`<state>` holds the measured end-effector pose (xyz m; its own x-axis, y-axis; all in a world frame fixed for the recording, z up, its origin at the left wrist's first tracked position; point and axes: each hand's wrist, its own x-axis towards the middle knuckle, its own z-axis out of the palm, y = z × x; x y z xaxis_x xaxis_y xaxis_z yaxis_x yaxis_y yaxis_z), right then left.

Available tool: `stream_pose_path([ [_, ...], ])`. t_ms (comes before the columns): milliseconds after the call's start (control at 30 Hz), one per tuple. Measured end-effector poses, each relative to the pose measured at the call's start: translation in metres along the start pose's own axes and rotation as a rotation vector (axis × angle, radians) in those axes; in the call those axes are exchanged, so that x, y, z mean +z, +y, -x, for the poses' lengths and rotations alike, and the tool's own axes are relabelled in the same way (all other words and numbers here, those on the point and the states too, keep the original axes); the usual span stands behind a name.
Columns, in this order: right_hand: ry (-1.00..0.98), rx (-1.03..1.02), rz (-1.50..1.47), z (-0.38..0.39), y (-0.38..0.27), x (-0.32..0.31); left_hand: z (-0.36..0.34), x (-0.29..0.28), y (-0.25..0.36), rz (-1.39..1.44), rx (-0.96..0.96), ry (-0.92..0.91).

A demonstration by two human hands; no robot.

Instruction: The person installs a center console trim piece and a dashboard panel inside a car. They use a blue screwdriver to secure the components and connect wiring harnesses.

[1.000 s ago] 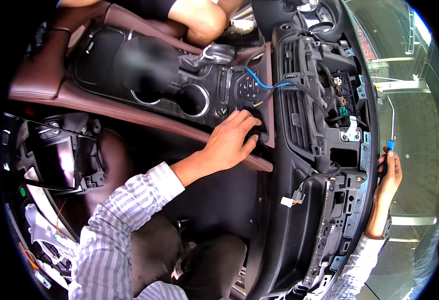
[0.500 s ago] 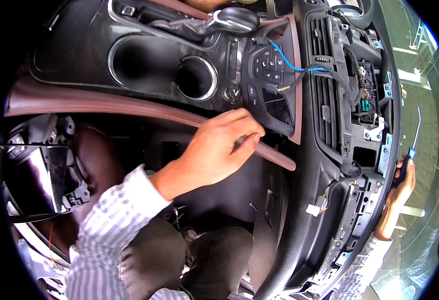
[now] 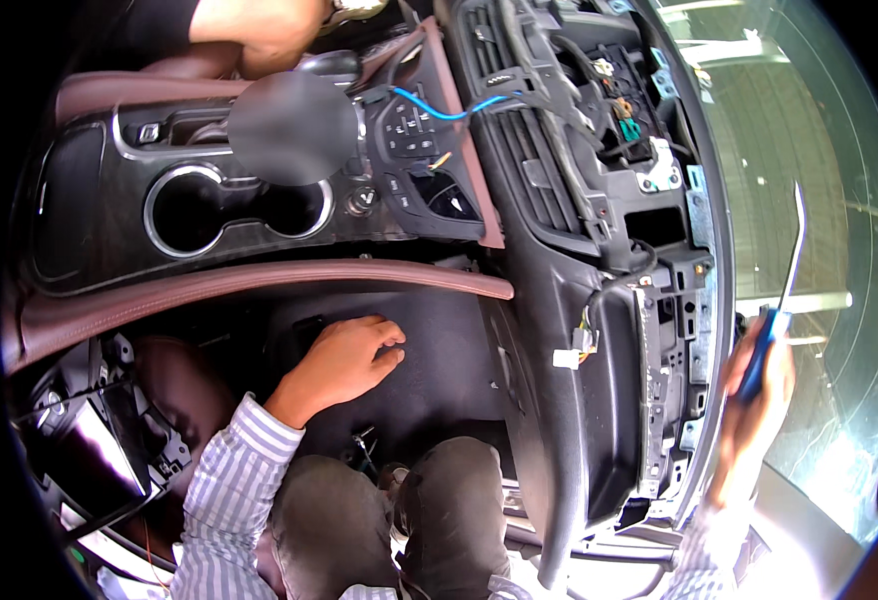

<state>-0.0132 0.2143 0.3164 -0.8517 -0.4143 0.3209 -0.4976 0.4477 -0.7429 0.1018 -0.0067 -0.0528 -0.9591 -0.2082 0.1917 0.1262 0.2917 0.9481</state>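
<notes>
My right hand [image 3: 764, 385] is closed round the blue handle of a pry tool [image 3: 797, 235]. Its slim metal shaft bends near the tip and points away over the dashboard edge, in front of the windshield. Over the dark footwell, above my knees, my left hand [image 3: 349, 360] hangs with loosely curled fingers, the thumb apart and nothing held. Closest to it is the brown leather-trimmed console edge [image 3: 359, 270]. To its right, the dashboard [image 3: 559, 290] is stripped of trim, baring brackets, wiring and a fuse box [image 3: 627, 105] with a green connector [image 3: 629, 129].
A blue cable [image 3: 429, 108] runs from the console's button panel [image 3: 409, 130] to the dashboard vents [image 3: 544, 185]. A white connector [image 3: 566, 358] dangles on wires. Cup holders [image 3: 189, 212] sit in the console. A removed screen unit [image 3: 99, 440] lies at left. Another person's bare limb [image 3: 259, 30] shows beyond the console.
My left hand has dropped from the console edge toward my lap, over the footwell. My right hand, holding the pry tool, sits slightly left of before. The view has shifted.
</notes>
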Motion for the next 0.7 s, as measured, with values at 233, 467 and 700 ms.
stream_pose_path([
  [233,-0.328,0.728,-0.306,0.226,0.037,0.067,0.001,-0.024,-0.022,-0.125,-0.175,-0.145],
  [467,-0.121,0.789,-0.043,0.228,0.220,0.149,0.007,-0.066,-0.026,-0.110,-0.302,-0.050],
  [700,-0.499,0.975,-0.066,0.226,0.343,0.200,-0.001,-0.060,-0.015,-0.132,-0.276,-0.126],
])
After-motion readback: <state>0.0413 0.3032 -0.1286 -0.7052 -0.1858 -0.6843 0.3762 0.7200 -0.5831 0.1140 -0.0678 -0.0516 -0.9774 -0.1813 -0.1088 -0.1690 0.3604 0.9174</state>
